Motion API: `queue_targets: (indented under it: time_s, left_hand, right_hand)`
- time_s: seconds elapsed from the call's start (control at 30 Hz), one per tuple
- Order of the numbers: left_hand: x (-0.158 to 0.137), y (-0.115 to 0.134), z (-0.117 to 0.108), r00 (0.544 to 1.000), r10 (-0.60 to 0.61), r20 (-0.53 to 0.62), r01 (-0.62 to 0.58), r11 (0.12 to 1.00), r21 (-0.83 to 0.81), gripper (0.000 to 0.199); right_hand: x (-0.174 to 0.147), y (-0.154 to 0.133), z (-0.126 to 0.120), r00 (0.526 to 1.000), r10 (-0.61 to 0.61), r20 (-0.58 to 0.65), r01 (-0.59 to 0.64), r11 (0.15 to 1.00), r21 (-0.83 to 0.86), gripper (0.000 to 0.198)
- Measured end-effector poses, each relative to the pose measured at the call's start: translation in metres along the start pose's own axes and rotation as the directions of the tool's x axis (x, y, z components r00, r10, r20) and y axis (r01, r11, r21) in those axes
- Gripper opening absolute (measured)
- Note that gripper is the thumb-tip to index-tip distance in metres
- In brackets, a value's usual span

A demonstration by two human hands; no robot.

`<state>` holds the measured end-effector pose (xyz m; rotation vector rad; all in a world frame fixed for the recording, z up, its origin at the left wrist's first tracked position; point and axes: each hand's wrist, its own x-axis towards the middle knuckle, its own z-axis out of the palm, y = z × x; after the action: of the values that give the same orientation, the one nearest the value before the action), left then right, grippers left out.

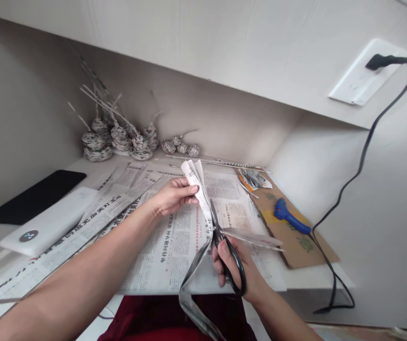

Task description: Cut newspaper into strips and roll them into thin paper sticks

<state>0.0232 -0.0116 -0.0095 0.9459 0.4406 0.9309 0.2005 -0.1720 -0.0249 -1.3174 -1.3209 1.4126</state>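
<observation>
My left hand point(177, 195) pinches a folded newspaper strip point(195, 182) between thumb and fingers, its top end fanned a little apart. In my right hand point(234, 263) is a pair of black-handled scissors point(239, 272), blades pointing up and away along the strip's edge. Below the blades a long strip of paper point(185, 286) curls down past the table edge toward my lap. Another loose flap of paper point(253, 237) sticks out to the right, just behind the right hand. Whether the blades are fully closed on the paper is hard to make out.
Printed newspaper sheets point(175, 241) cover the table. Several woven paper gourds point(141, 146) and small paper balls point(182, 148) stand at the back wall. A blue glue gun point(290, 217) lies on cardboard point(306, 251), its cord running to a socket point(366, 71). A white power bank point(54, 220) is left.
</observation>
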Motion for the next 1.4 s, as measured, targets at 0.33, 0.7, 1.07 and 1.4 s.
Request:
queue_targets:
  time_s: [0.33, 0.7, 1.07, 1.4]
  left_hand:
    - [-0.002, -0.008, 0.005, 0.994, -0.093, 0.055, 0.089, 0.993, 0.072, 0.03]
    - [-0.003, -0.006, 0.006, 0.993, -0.082, 0.087, 0.077, 0.995, 0.059, 0.03]
    - [-0.005, -0.008, 0.01, 0.983, -0.146, 0.11, 0.132, 0.984, 0.121, 0.031]
    - [-0.006, -0.009, 0.015, 0.975, -0.166, 0.145, 0.148, 0.98, 0.131, 0.033]
  right_hand:
    - [0.006, -0.026, 0.002, 0.991, -0.125, 0.054, 0.131, 0.982, -0.139, 0.049]
    - [0.005, -0.011, 0.007, 0.996, -0.09, -0.007, 0.09, 0.996, -0.018, 0.053]
    - [0.0, -0.018, 0.008, 1.0, -0.024, -0.005, 0.024, 1.0, -0.016, 0.051]
    - [0.005, -0.018, 0.009, 0.998, 0.022, -0.063, -0.022, 1.0, 0.01, 0.054]
